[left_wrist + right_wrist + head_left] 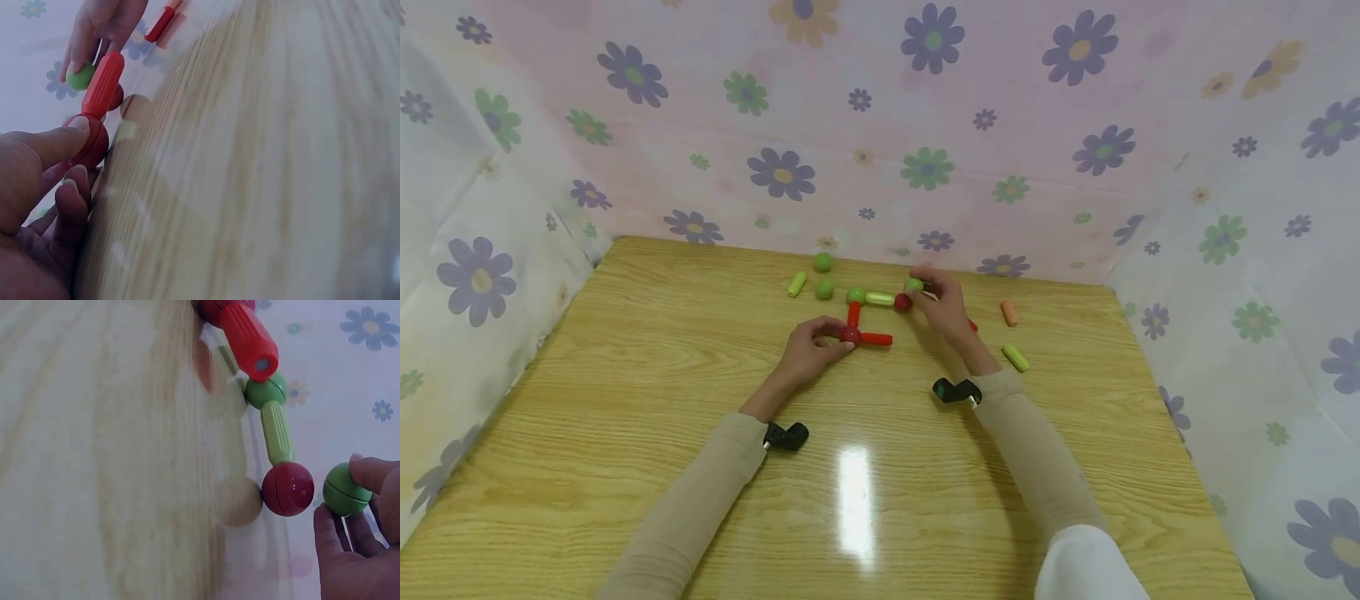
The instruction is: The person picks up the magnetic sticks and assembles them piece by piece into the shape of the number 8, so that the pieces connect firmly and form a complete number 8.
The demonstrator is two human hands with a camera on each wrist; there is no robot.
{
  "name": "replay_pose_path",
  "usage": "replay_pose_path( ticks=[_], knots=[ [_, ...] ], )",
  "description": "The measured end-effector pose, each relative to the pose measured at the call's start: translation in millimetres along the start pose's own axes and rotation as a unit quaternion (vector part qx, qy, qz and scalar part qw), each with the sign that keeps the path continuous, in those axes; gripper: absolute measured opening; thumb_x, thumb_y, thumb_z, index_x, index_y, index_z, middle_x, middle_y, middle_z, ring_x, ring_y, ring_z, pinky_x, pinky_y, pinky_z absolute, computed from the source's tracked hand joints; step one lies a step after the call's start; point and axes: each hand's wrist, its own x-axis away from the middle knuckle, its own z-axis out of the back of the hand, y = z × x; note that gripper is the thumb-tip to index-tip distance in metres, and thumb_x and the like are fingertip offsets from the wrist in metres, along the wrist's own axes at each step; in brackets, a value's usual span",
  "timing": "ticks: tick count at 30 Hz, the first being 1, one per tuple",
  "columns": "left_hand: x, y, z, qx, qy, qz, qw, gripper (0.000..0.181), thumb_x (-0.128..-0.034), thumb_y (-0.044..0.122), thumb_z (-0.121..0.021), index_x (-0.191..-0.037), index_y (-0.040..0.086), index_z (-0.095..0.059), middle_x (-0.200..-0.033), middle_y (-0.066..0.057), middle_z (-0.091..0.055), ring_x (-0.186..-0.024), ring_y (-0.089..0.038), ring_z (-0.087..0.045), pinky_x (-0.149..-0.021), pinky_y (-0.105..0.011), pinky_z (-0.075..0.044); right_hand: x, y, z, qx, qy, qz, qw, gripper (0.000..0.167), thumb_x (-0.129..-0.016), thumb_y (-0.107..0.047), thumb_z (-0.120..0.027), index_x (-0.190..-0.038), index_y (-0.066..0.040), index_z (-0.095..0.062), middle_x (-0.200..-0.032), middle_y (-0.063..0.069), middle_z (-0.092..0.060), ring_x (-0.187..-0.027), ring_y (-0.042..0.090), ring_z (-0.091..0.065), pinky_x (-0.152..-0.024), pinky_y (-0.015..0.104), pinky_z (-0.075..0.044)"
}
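My left hand (811, 352) grips a red ball (97, 140) between thumb and fingers. From that ball one red rod (877, 339) points right; another red rod (853, 314) runs back to a green ball (856, 296). A yellow-green rod (277, 432) links this green ball to a second red ball (288, 489). My right hand (945, 310) pinches a loose green ball (345, 490) beside the second red ball, with a small gap between the two in the right wrist view. The free red rod shows a grey tip (262, 364) there.
Two green balls (823, 262) (824, 288) and a yellow-green rod (797, 284) lie back left. Right of my right hand are an orange rod (1009, 312), another yellow-green rod (1016, 358) and a partly hidden red rod (973, 325). Flowered cloth (865, 158) borders the wooden table (700, 467).
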Motion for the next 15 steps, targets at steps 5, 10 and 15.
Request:
replay_pose_path(
  ticks=[5, 10, 15],
  knots=[
    [1.2, 1.4, 1.9, 0.004, -0.003, -0.004, 1.0000, 0.033, -0.0920, 0.016, -0.077, -0.122, 0.004, -0.069, -0.115, -0.015, -0.071, -0.080, -0.017, -0.059, -0.070, -0.025, -0.049, 8.6, 13, -1, -0.011, -0.006, -0.019, 0.9997, 0.038, -0.097, 0.003, -0.065, -0.132, 0.014, -0.057, -0.139, 0.033, -0.053, -0.127, 0.042, -0.055, -0.097, 0.026, -0.052],
    [0.9, 2.0, 1.8, 0.002, -0.005, -0.002, 1.0000, 0.034, -0.0919, 0.016, -0.077, -0.122, 0.004, -0.069, -0.116, -0.015, -0.071, -0.079, -0.017, -0.059, -0.069, -0.025, -0.049, 17.8, 23, 1, -0.010, -0.004, -0.019, 0.9998, 0.040, -0.097, -0.004, -0.067, -0.133, 0.013, -0.057, -0.138, 0.029, -0.056, -0.125, 0.039, -0.056, -0.097, 0.025, -0.052],
    [0.6, 1.5, 0.7, -0.004, -0.003, 0.002, 1.0000, 0.034, -0.0920, 0.018, -0.077, -0.122, 0.004, -0.069, -0.116, -0.014, -0.071, -0.076, -0.015, -0.058, -0.067, -0.025, -0.048, 30.8, 25, 5, 0.004, -0.004, -0.029, 0.9996, 0.038, -0.097, -0.009, -0.070, -0.131, 0.006, -0.062, -0.135, 0.022, -0.060, -0.120, 0.034, -0.061, -0.095, 0.028, -0.054]
  ],
)
